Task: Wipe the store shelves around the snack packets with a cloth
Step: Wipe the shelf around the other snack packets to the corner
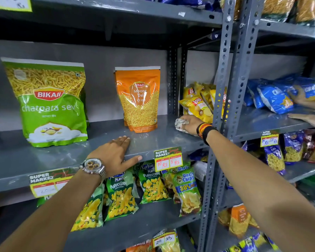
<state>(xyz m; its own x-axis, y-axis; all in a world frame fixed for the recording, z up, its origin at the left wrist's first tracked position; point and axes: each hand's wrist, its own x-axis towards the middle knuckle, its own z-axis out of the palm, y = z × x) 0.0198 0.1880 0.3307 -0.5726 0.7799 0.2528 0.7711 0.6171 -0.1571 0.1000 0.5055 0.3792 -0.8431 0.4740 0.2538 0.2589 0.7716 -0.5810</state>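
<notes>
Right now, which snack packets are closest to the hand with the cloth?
The yellow chips packets, right behind the right hand and its cloth. The orange packet stands further left, and the green packet is furthest away.

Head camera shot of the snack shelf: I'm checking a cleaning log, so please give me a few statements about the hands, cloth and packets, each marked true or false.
1. The right hand presses a crumpled cloth onto the grey shelf. True.
2. The cloth lies left of the green sev packet. False: it is at the right end, beside the yellow Lay's packets.
3. The left hand rests flat on the shelf's front edge, holding nothing. True.
4. The orange Moong Dal pouch lies flat on its back. False: it stands upright.
5. A wristwatch is on the right wrist. False: it is on the left; the right wrist wears bands.
</notes>
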